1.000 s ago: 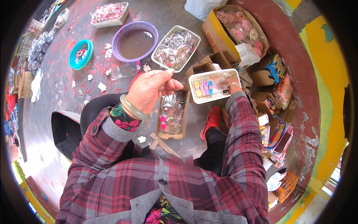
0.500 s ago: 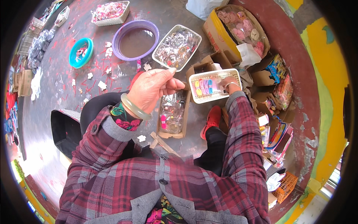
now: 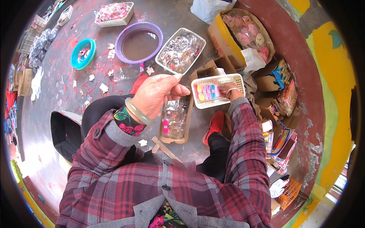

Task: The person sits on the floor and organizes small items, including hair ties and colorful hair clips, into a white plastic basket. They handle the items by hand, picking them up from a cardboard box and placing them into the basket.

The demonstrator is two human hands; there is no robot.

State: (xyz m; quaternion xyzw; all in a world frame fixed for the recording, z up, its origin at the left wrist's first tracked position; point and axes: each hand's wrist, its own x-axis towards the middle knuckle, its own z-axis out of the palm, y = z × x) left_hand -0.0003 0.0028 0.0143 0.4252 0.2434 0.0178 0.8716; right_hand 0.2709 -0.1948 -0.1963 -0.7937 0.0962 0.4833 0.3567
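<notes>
My left hand (image 3: 159, 90) is raised over a shallow cardboard box, thumb and forefinger pressed together in a pinch. Anything between those fingertips is too small to make out. A jade-coloured bangle (image 3: 139, 111) circles that wrist. To its right stands a small white plastic basket (image 3: 217, 103) with a row of small banded bundles (image 3: 206, 92) in red, yellow, purple and blue. My right hand (image 3: 229, 90) reaches into the basket's right end, fingers curled beside the last bundle; what they grip is hidden. The cardboard box (image 3: 185, 129) below holds clear bags and a pink bundle.
A white basket (image 3: 202, 48) of clear-wrapped items, a purple basin (image 3: 160, 38) of water and a teal bowl (image 3: 72, 60) stand ahead. Cardboard boxes (image 3: 224, 40) line the right wall. A black bin (image 3: 64, 133) is at left; red scraps litter the floor.
The white basket has shifted slightly left and down, and a red bundle now shows at its left end. My right hand moved left over the bundles. My left hand keeps its pinch, moving very little.
</notes>
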